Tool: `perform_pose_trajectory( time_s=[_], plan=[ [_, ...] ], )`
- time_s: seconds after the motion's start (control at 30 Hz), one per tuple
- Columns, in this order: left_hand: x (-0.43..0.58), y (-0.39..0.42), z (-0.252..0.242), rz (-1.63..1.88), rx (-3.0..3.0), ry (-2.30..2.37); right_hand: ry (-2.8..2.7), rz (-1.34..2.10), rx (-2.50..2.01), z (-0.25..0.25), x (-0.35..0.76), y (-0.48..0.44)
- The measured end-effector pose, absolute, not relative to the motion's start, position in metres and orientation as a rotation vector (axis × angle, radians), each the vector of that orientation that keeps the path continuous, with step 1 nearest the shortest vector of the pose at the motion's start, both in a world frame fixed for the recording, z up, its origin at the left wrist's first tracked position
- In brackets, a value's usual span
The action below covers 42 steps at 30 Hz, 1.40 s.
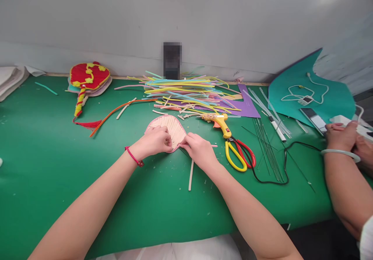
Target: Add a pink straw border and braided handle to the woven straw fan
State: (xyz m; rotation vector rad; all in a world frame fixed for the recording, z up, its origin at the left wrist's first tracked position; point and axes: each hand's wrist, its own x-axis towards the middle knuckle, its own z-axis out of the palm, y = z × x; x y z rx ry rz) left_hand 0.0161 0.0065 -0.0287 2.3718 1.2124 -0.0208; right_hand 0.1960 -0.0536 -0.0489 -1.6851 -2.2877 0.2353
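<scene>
A rounded, fan-shaped piece [176,127] lies on the green table, covered in cream strips and edged in pink. My left hand [155,139] rests over its left side, fingers curled in a pinch at its lower part. At the lower right edge, my right hand [201,149] pinches the pink rim between thumb and fingers. The fingertips hide part of the rim. Below my right hand lies a loose cream strip [190,175], its upper end near the palm. The tip of a short pink strip [214,146] shows beyond my right hand.
A yellow glue gun [223,125] and red-and-yellow-handled scissors [243,157] lie to the right, near thin green wires [266,151]. Behind is a pile of coloured chenille stems [189,89]. A red fan [89,76] lies back left. A co-worker's hands [342,137] are far right.
</scene>
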Motion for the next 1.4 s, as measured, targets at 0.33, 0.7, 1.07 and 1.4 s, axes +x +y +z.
perform_pose_trajectory(
  time_s=[0.33, 0.7, 1.07, 1.4],
  plan=[
    [0.013, 0.011, -0.032, -0.047, 2.416, 1.148, -2.284, 0.231, -1.691, -0.050, 0.195, -0.052],
    [0.019, 0.005, -0.030, -0.035, 2.431, 1.264, -2.280, 0.213, -1.687, -0.050, 0.195, -0.052],
    [0.016, 0.010, -0.039, -0.005, 2.468, 1.203, -2.271, 0.218, -1.671, -0.052, 0.196, -0.053],
    [0.020, 0.005, -0.031, -0.047, 2.491, 1.235, -2.281, 0.218, -1.675, -0.050, 0.196, -0.053]
  ],
)
